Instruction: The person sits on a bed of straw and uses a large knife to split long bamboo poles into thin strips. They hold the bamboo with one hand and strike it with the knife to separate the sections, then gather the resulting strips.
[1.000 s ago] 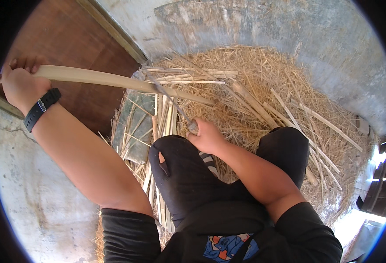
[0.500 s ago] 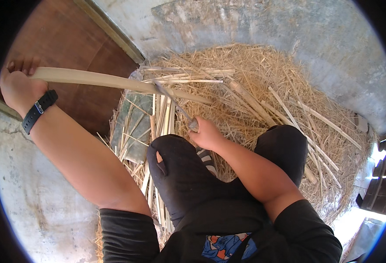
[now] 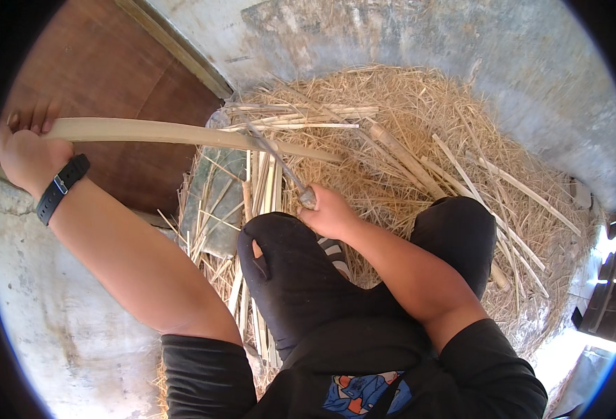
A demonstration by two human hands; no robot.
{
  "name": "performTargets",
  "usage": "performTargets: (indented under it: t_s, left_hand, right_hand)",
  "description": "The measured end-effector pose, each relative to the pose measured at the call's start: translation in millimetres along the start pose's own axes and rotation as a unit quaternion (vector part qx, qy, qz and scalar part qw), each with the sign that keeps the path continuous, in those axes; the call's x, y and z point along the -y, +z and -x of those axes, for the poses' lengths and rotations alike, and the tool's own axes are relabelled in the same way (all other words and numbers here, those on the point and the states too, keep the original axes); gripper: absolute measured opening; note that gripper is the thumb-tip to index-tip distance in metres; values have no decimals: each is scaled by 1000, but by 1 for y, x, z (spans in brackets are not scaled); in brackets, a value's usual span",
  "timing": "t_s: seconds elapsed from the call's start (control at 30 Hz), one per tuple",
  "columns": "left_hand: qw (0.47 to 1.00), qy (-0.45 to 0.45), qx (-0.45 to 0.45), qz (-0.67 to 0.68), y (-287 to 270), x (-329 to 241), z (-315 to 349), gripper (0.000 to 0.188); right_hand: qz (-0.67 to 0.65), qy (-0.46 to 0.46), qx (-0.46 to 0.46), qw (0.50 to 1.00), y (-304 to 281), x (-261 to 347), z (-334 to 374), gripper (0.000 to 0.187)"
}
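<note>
My left hand (image 3: 32, 143), with a black watch at its wrist, grips one end of a long pale bamboo strip (image 3: 154, 130). The strip reaches rightward, and its far end comes down over the straw. In front of my left knee, my right hand (image 3: 327, 212) is closed round the handle of a knife (image 3: 278, 159). Its narrow grey blade points up and left and crosses the strip; whether it bites into the strip I cannot tell.
Straw and shavings (image 3: 406, 98) cover the floor, with bamboo pieces (image 3: 409, 164) lying to the right. Split strips (image 3: 262, 185) lie beside my left knee, near a grey stone slab (image 3: 224, 202). A brown door panel (image 3: 119, 63) and a concrete wall (image 3: 419, 35) stand beyond.
The left end of the strip sits slightly lower. My left hand has shifted a little with it, while my right hand and the knife have barely moved.
</note>
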State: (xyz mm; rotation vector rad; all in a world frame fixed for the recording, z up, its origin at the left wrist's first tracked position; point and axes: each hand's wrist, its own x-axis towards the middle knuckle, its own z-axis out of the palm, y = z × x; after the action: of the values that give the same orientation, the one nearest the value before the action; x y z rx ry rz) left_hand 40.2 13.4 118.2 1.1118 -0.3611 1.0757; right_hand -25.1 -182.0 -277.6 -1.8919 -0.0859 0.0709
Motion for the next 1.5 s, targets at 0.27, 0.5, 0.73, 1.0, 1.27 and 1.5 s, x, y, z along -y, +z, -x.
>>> performTargets:
  t_s: [0.27, 0.5, 0.73, 1.0, 1.27, 1.5]
  left_hand:
    - [1000, 2, 31, -4, -4, 2, -3, 23]
    - [998, -8, 49, 36, -16, 5, -17, 23]
    - [999, -13, 33, 30, -18, 2, -10, 18]
    - [888, -170, 348, 246, -58, 1, -51, 15]
    - [827, -207, 428, 300, -66, -1, -53, 16]
    - [817, -225, 437, 302, -72, -3, -61, 21]
  right_hand:
    - [0, 50, 13, 999, -4, -14, -6, 35]
    - [28, -13, 7, 999, -6, -10, -5, 37]
    - [13, -55, 3, 998, -9, 12, 0, 38]
    - [4, -26, 33, 999, -32, 29, -1, 40]
    - [0, 51, 98, 994, -59, 29, -5, 42]
    - [4, -80, 52, 995, -51, 18, -9, 41]
